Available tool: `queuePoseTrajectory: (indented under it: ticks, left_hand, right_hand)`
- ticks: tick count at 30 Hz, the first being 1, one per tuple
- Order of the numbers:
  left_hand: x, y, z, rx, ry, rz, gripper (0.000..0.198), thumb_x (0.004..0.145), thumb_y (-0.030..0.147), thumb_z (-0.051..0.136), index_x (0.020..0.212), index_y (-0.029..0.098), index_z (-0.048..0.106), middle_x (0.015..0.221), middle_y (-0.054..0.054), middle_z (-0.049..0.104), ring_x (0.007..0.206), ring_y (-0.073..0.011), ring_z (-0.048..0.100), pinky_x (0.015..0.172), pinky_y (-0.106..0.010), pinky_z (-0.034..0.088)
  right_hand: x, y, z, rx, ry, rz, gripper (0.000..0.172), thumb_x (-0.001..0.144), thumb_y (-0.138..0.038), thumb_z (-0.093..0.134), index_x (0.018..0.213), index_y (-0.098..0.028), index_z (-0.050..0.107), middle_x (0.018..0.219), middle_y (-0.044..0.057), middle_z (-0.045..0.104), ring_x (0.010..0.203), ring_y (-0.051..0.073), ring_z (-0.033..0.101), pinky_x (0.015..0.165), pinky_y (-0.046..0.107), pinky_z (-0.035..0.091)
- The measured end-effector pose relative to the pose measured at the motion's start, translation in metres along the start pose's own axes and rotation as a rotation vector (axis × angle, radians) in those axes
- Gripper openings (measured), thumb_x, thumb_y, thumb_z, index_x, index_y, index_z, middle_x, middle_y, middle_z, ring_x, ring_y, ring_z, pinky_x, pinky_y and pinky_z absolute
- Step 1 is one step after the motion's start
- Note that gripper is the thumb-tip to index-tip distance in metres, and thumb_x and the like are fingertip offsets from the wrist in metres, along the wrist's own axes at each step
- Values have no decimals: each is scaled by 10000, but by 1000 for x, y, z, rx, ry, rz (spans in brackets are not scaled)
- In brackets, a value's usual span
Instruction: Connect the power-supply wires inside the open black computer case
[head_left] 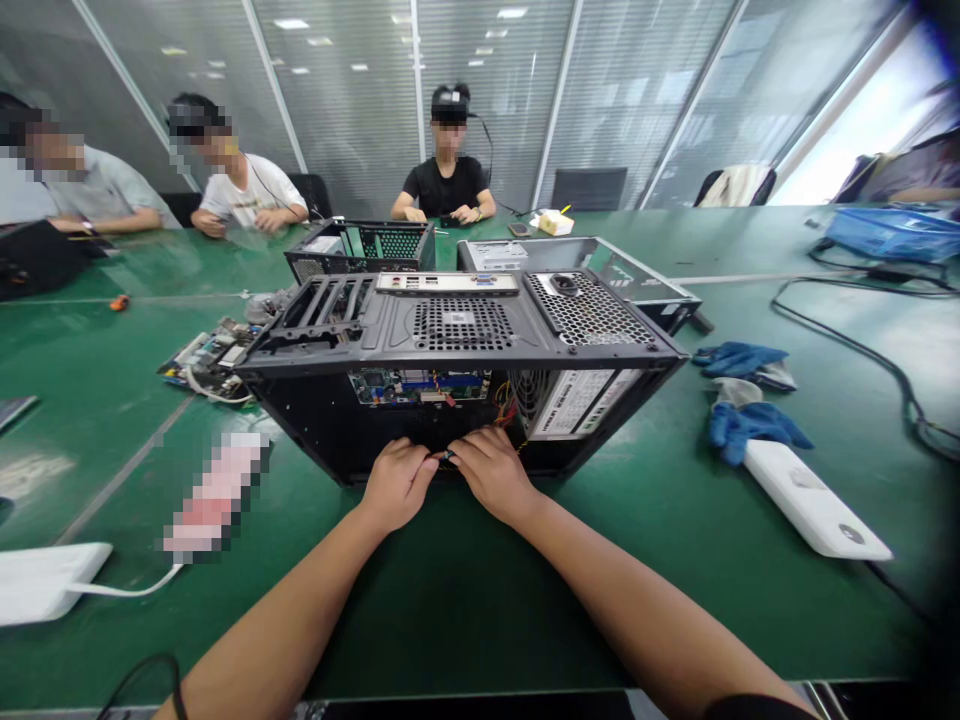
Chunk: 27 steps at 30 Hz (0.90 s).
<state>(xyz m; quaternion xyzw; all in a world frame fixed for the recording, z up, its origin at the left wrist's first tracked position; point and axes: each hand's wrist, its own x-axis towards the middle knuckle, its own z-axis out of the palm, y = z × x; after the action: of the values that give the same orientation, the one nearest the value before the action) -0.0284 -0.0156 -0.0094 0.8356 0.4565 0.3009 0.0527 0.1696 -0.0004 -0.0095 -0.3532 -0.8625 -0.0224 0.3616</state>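
A black computer case (457, 335) lies on the table before me with its side open. Inside show a motherboard (397, 388) and a power supply (581, 403) with red and yellow wires (507, 400). At the case's near lower edge, my left hand (396, 484) and my right hand (495, 474) are almost touching. Both are closed in a pinch on a thin cable (445, 455), of which only a short dark and teal piece shows between the fingertips. Its ends are hidden by my fingers and the case.
Two more case frames (360, 245) stand behind mine. Loose circuit boards (214, 362) lie at left, near a charging phone (217, 495) and a white power bank (49, 585). At right are blue gloves (750, 425), a white power strip (817, 500) and black cables. Several people sit across.
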Motion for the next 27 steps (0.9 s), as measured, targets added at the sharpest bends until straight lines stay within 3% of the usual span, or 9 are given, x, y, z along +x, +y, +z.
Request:
queuePoseTrajectory:
  ticks: [7, 17, 27]
  left_hand:
    - [2, 1, -3, -70, -22, 19, 376, 991, 339, 325, 663, 193, 439, 602, 0, 454, 619, -162, 411, 632, -308, 324]
    - [6, 2, -11, -188, -46, 22, 385, 983, 364, 340, 651, 194, 431, 598, 5, 427, 603, -150, 403, 591, -289, 324]
    - [4, 2, -9, 87, -36, 36, 376, 993, 362, 332, 744, 182, 549, 677, -33, 548, 704, -189, 459, 679, -335, 347]
  right_hand:
    - [2, -2, 1, -75, 3, -41, 278, 983, -224, 371, 971, -145, 637, 755, 67, 605, 719, 203, 469, 693, 350, 334]
    - [2, -1, -1, -112, -50, -92, 274, 966, -275, 414, 1067, -124, 618, 851, 97, 603, 781, 228, 459, 722, 376, 335]
    - [3, 0, 3, -136, 24, -62, 262, 971, -236, 396, 912, -150, 636, 738, 58, 584, 707, 197, 436, 681, 350, 299]
